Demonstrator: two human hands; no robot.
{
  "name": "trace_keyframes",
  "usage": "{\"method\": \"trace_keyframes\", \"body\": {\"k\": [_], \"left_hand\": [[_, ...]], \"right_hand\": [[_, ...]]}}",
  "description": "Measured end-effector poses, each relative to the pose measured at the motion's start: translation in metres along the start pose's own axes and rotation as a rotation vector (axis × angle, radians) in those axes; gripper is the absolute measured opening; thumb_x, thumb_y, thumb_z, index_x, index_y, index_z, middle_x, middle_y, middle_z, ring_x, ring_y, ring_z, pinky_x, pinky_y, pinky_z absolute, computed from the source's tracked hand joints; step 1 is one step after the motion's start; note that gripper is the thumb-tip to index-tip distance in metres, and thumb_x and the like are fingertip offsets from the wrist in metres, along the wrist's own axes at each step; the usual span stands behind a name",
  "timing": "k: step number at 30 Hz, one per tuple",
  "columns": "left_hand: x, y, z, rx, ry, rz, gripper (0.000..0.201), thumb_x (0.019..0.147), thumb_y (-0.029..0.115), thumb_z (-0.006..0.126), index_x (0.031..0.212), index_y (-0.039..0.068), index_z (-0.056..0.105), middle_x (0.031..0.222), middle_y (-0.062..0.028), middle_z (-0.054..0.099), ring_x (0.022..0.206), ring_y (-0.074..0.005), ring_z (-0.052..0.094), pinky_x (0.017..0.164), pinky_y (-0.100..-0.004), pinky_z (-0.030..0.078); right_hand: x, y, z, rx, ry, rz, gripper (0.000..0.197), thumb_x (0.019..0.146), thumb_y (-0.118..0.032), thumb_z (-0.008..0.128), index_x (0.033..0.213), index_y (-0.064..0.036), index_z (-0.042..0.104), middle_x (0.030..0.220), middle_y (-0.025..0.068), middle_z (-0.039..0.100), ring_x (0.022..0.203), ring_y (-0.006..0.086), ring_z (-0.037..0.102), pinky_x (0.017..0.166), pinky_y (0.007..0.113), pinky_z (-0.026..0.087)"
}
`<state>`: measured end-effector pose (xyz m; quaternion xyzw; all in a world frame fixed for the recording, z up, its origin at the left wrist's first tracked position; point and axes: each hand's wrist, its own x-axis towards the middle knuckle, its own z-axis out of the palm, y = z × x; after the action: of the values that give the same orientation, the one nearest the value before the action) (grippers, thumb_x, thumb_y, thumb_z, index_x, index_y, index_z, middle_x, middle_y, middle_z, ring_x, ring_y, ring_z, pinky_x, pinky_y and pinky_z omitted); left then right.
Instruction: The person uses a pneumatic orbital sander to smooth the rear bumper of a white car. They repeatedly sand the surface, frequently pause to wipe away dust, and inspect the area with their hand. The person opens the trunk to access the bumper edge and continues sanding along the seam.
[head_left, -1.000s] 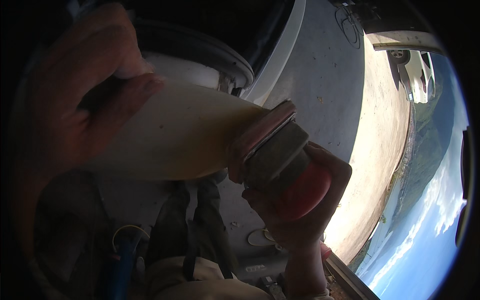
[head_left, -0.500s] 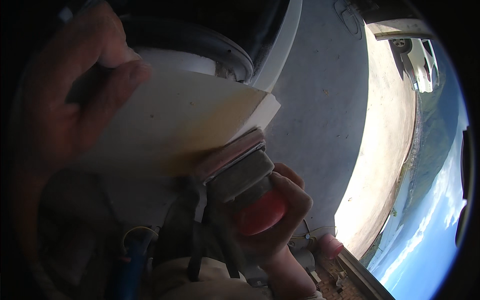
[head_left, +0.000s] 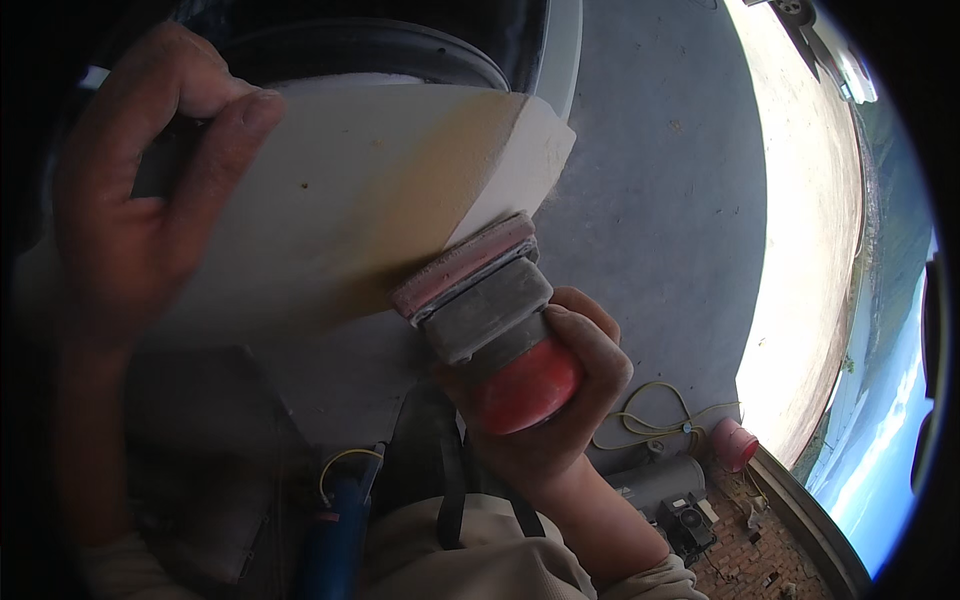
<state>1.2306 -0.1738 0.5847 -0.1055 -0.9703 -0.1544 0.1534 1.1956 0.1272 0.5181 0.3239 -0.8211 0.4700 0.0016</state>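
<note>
My right hand [head_left: 590,350] is wrapped round a dusty sander [head_left: 490,305] with a red rounded body, a grey block and a pinkish pad. The pad faces the lower right edge of a white, car-body-like panel [head_left: 300,230]; I cannot tell whether it touches. A tan, sanded-looking patch [head_left: 430,190] crosses the panel toward its pale right tip. Over the panel's upper left, my left hand [head_left: 140,190] is closed in a pinch, thumb tip against forefinger. Nothing shows between those fingertips, and its other fingers are hard to make out.
Behind the panel is a dark, round-rimmed opening [head_left: 350,45]. Below stand a blue cylinder [head_left: 335,540] and a grey tank-like machine [head_left: 660,485]. A yellow hose [head_left: 650,430] lies coiled beside a pink bucket [head_left: 733,445]. Outside, a white vehicle [head_left: 840,50] is parked.
The view has shifted, so the panel sits higher and more of the floor equipment shows. The sander remains by the panel's lower right edge, and my left hand keeps its pinch.
</note>
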Motion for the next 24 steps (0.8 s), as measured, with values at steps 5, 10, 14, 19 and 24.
{"method": "trace_keyframes", "body": {"k": [5, 10, 14, 19, 24], "left_hand": [[0.002, -0.003, 0.003, -0.006, 0.023, 0.047, 0.007, 0.103, 0.003, 0.065, 0.096, 0.005, 0.062, 0.090, -0.0045, 0.060, 0.086, -0.0130, 0.059, 0.079, -0.0282, 0.049], [0.004, -0.003, 0.000, 0.019, 0.007, 0.089, 0.006, 0.103, 0.005, 0.066, 0.097, 0.004, 0.063, 0.091, -0.0051, 0.061, 0.087, -0.0132, 0.060, 0.080, -0.0279, 0.049], [0.007, -0.004, -0.005, 0.086, -0.042, 0.094, 0.007, 0.102, 0.005, 0.067, 0.097, 0.004, 0.064, 0.091, -0.0050, 0.061, 0.088, -0.0134, 0.059, 0.082, -0.0277, 0.048], [0.006, -0.002, -0.003, 0.058, 0.027, 0.064, 0.010, 0.101, 0.004, 0.069, 0.093, 0.002, 0.063, 0.089, -0.0041, 0.060, 0.086, -0.0132, 0.057, 0.083, -0.0265, 0.046], [0.005, -0.001, 0.001, 0.031, 0.037, 0.060, 0.009, 0.101, 0.004, 0.069, 0.094, 0.002, 0.065, 0.090, -0.0039, 0.060, 0.086, -0.0127, 0.056, 0.083, -0.0253, 0.045]], "right_hand": [[0.027, 0.010, -0.027, 0.024, 0.046, 0.187, 0.085, 0.080, -0.014, 0.092, 0.144, -0.0048, 0.037, 0.124, 0.0180, 0.059, 0.109, 0.0278, 0.068, 0.087, 0.037, 0.062], [0.013, -0.013, 0.012, 0.048, 0.222, -0.064, 0.090, 0.071, -0.013, 0.096, 0.142, -0.0043, 0.040, 0.127, 0.0186, 0.056, 0.113, 0.0306, 0.062, 0.095, 0.041, 0.054], [-0.005, -0.008, 0.022, 0.072, 0.281, -0.065, 0.091, 0.064, -0.004, 0.098, 0.138, -0.0016, 0.045, 0.129, 0.0196, 0.055, 0.113, 0.0316, 0.058, 0.098, 0.041, 0.049], [0.000, -0.012, 0.015, 0.068, 0.270, 0.119, 0.100, 0.073, -0.021, 0.097, 0.148, -0.0039, 0.033, 0.134, 0.0126, 0.047, 0.122, 0.0283, 0.054, 0.102, 0.041, 0.048], [0.000, -0.013, 0.017, -0.040, 0.243, -0.046, 0.094, 0.073, -0.019, 0.097, 0.144, -0.0017, 0.038, 0.133, 0.0139, 0.050, 0.121, 0.0278, 0.054, 0.101, 0.040, 0.048]]}}
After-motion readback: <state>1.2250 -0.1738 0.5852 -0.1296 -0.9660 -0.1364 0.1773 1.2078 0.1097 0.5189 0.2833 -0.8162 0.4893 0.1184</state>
